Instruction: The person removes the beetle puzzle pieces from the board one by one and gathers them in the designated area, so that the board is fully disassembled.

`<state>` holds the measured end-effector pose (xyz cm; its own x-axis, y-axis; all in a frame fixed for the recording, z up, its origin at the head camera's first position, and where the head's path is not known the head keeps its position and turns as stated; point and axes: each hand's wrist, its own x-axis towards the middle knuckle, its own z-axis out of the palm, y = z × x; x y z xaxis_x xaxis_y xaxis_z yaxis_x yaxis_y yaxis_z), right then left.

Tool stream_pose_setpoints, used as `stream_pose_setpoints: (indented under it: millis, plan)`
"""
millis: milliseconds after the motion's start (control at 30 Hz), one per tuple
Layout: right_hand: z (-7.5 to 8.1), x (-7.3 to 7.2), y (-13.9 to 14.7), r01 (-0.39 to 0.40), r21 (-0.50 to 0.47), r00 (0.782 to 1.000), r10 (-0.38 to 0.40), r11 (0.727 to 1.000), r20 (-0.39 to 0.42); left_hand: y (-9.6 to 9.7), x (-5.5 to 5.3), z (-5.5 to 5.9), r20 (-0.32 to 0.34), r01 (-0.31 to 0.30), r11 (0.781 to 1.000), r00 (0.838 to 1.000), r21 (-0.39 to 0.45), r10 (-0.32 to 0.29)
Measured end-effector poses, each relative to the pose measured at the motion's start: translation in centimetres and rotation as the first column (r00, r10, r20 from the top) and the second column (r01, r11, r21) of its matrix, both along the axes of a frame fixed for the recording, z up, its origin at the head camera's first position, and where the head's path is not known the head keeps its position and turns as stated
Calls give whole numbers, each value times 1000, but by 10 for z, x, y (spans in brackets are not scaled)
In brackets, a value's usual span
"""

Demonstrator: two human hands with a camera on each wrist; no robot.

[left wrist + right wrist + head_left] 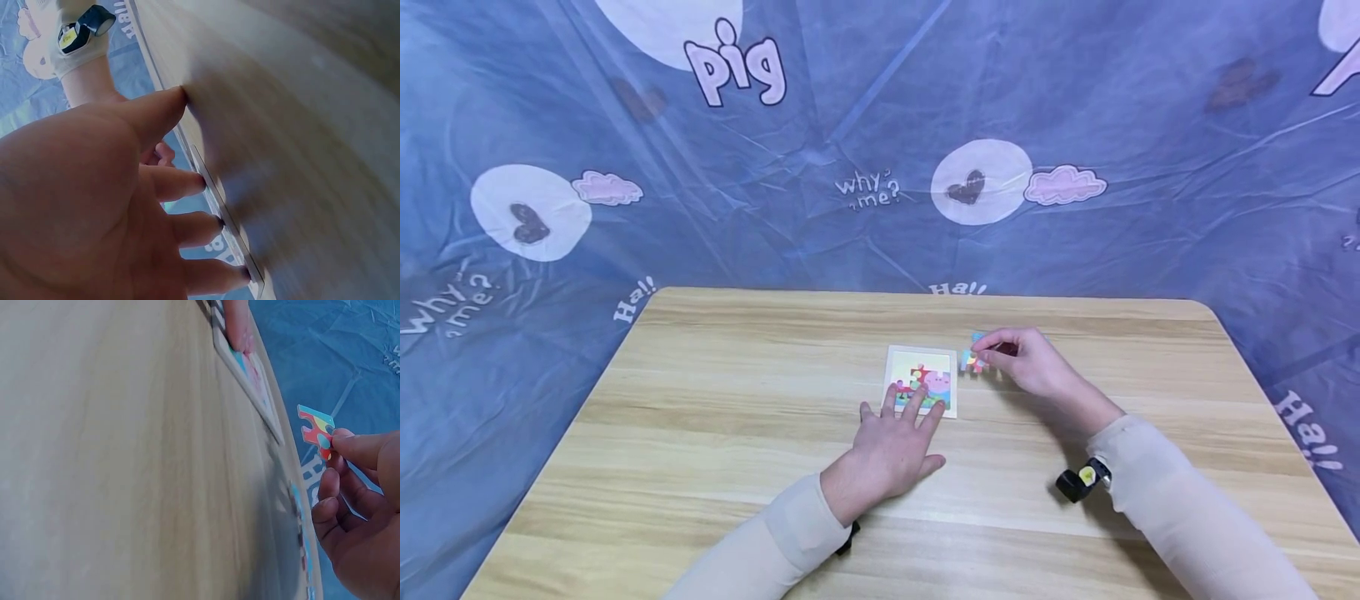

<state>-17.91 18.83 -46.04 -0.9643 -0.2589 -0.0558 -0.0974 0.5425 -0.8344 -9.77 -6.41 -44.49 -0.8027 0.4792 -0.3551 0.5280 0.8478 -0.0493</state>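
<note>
Puzzle piece (317, 430) hovers clear of the frame edge (953, 387).

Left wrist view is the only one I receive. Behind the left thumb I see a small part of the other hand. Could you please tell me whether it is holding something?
Observer: Yes, the right hand pinches a puzzle piece between thumb and fingers.
Operator: Thank you. My view shows the board only from its edge. Is it already full?
Observer: No, the upper part of the board is bare.
Operator: And are there other pieces outside it?
Observer: Yes, loose pieces lie on the table, just right of the board.
</note>
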Motion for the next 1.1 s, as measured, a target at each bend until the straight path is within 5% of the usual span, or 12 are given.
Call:
stream_pose_setpoints:
  millis: [1100]
  plan:
    - [-24, 2, 4, 74, 143, 985, -50, 987, -163, 1, -1, 1, -2, 8, 1000, 1000, 24, -8]
